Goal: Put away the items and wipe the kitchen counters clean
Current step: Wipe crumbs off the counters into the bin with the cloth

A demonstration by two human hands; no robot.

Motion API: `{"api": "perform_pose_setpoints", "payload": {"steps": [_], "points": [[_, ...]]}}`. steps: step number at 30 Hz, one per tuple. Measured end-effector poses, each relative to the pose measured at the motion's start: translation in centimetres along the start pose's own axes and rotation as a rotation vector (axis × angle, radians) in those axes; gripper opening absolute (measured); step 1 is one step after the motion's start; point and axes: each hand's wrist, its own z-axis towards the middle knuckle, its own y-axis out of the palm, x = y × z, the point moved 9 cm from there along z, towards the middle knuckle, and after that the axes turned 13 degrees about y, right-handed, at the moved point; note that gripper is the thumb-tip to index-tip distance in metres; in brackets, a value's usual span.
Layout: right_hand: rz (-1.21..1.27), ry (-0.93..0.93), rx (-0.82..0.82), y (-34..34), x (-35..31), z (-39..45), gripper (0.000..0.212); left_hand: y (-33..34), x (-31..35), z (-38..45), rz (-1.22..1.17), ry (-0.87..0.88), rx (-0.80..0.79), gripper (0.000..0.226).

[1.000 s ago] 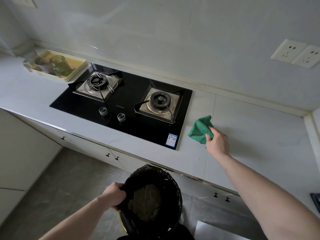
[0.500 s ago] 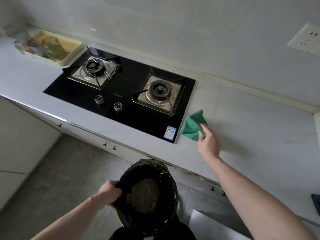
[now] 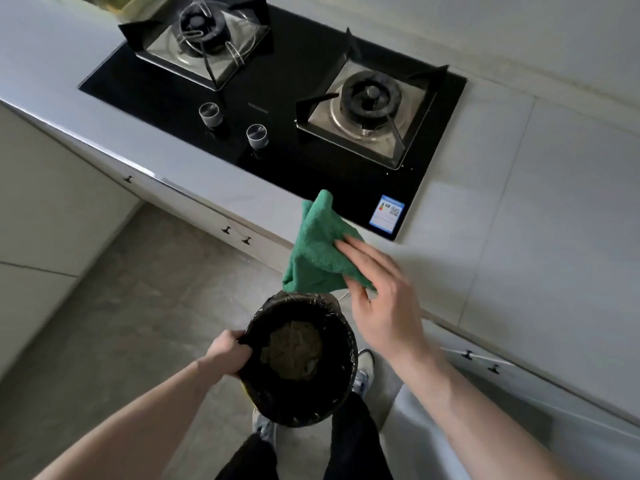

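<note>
A green cloth (image 3: pixel 317 251) lies bunched at the counter's front edge (image 3: pixel 214 202), partly overhanging it, just below the hob's lower right corner. My right hand (image 3: pixel 384 299) holds the cloth, fingers stretched across its top and thumb hooked at its near edge. Directly under the cloth is a round bin lined with a black bag (image 3: pixel 301 362), with brownish waste at its bottom. My left hand (image 3: pixel 228 351) grips the bin's left rim and holds it close under the counter edge.
A black glass gas hob (image 3: pixel 287 133) with two burners and two knobs is set into the pale counter. The counter (image 3: pixel 536 209) runs on to the right. Cabinet fronts with small black handles (image 3: pixel 235 233) are below. My feet stand on the grey floor (image 3: pixel 138 306).
My right hand has swept the cloth from the counter beside the hob toward me to the front edge, above the bin. The view has tilted downward. My left hand keeps its grip on the bin.
</note>
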Motion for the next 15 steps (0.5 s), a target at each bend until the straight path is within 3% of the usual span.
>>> {"api": "perform_pose_setpoints", "payload": {"steps": [5,9,15], "points": [[-0.052,0.049,-0.147,7.4,3.0,-6.5,0.053,1.6,-4.6,4.8,0.021,0.029,-0.019,0.029],[-0.157,0.287,-0.235,14.8,12.4,-10.3,0.053,4.9,-9.3,9.1,0.005,0.030,-0.054,0.030],[-0.220,0.495,-0.185,20.5,24.9,-13.0,0.044,12.3,-14.1,17.3,0.020,0.059,-0.106,0.038]]}}
